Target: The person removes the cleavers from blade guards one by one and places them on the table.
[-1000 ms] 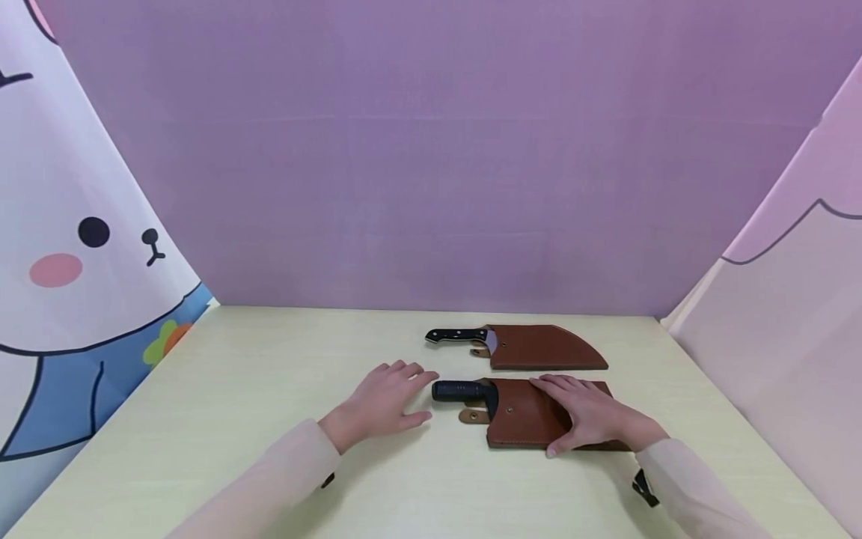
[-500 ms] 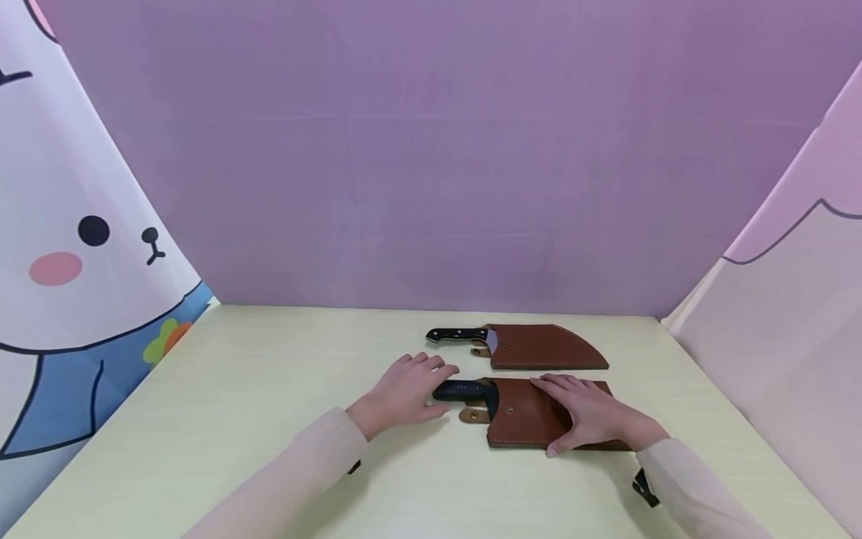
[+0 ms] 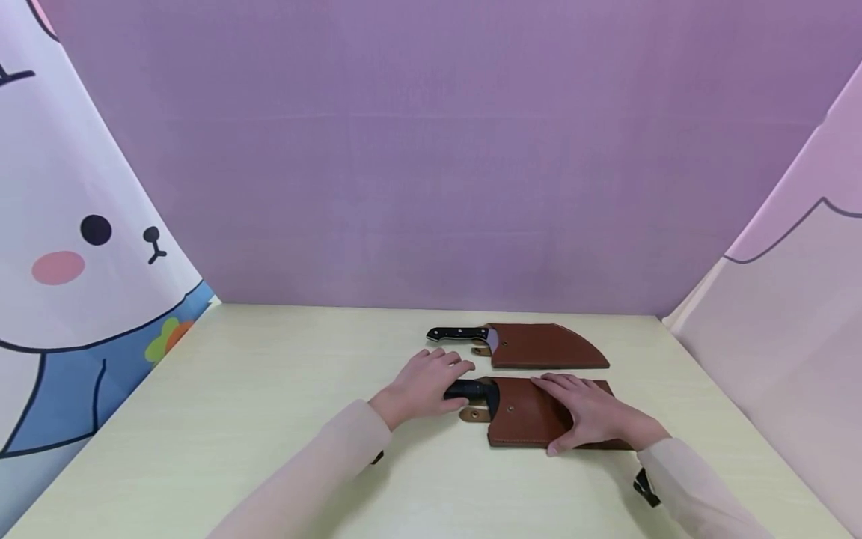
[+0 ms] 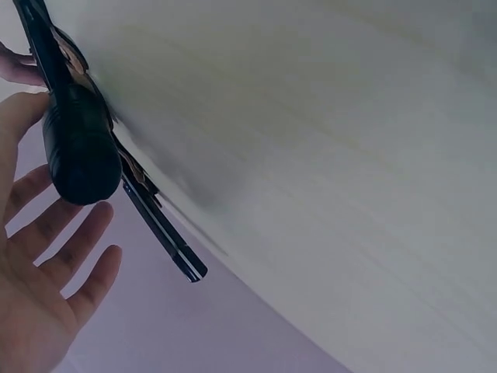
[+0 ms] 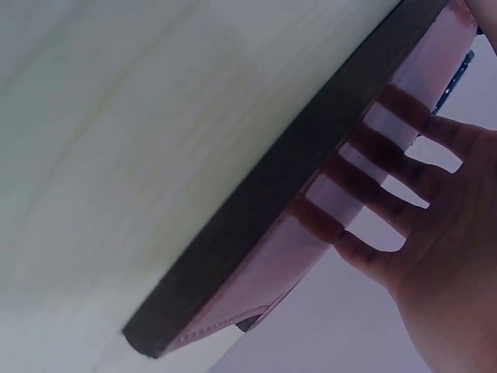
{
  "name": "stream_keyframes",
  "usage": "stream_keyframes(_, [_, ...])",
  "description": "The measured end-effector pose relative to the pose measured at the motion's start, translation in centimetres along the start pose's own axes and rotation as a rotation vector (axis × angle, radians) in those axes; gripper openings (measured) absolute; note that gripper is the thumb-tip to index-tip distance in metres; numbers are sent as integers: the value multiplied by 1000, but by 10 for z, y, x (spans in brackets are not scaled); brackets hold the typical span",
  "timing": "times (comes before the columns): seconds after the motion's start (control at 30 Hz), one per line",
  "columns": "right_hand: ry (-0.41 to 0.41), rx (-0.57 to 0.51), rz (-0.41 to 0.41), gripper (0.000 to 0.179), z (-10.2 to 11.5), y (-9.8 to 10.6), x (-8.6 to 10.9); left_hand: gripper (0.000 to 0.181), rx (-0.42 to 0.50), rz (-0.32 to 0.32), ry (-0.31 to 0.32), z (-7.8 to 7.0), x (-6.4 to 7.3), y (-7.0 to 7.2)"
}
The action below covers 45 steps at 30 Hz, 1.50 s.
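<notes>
A cleaver lies in a brown leather sheath (image 3: 518,412) toward the table's front, its ribbed black handle (image 3: 471,388) pointing left. My left hand (image 3: 423,385) is at the handle's end. In the left wrist view its fingers (image 4: 81,245) are spread loosely around the handle, not closed on it. Across the sheath's right part rests my right hand (image 3: 589,412), fingers extended and thumb near the front edge. The right wrist view has those fingers (image 5: 365,256) laid against the sheath's face. The blade is hidden inside.
Behind it lies a second sheathed knife with a riveted black handle (image 3: 458,334) and a curved brown sheath (image 3: 545,346). A snap strap (image 3: 474,414) sticks out beside the front handle. A purple backdrop (image 3: 431,187) stands at the back of the table (image 3: 269,374).
My left hand has moved right and slightly forward, from beside the handle's end to over it. The right hand and both sheathed knives have stayed in place.
</notes>
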State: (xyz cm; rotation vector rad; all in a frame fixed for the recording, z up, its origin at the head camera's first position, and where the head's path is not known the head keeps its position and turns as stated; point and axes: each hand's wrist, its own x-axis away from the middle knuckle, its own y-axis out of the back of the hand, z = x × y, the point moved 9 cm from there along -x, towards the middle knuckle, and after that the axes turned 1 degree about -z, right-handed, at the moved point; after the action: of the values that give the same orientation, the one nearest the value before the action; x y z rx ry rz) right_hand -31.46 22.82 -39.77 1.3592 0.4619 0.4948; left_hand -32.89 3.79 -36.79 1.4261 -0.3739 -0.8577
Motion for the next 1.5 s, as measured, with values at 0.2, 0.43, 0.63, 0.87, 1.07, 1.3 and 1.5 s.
stream_keyframes(0.2, [-3,0,-3,107,-1,0,0,52,-5,50,-5,-4,-7,-9])
stream_keyframes(0.43, [-7,1,-1,107,-1,0,0,49,-9,64,-20,-9,-10,-13])
stream_keyframes(0.63, [-5,2,-4,108,-2,-1,-1,46,-10,60,-39,-11,-11,-15])
stream_keyframes(0.87, [1,11,-11,108,-3,-2,-1,44,1,70,-48,-11,-12,-19])
stream_keyframes(1.07, [2,9,-9,108,-2,-1,-2,43,-3,93,-52,-10,-14,-22])
stream_keyframes(1.3, [8,9,-16,108,-1,0,-2,44,7,105,-63,-11,-16,-24])
stream_keyframes(1.5, [3,5,-15,108,-2,0,-2,43,-3,108,-76,-13,-18,-27])
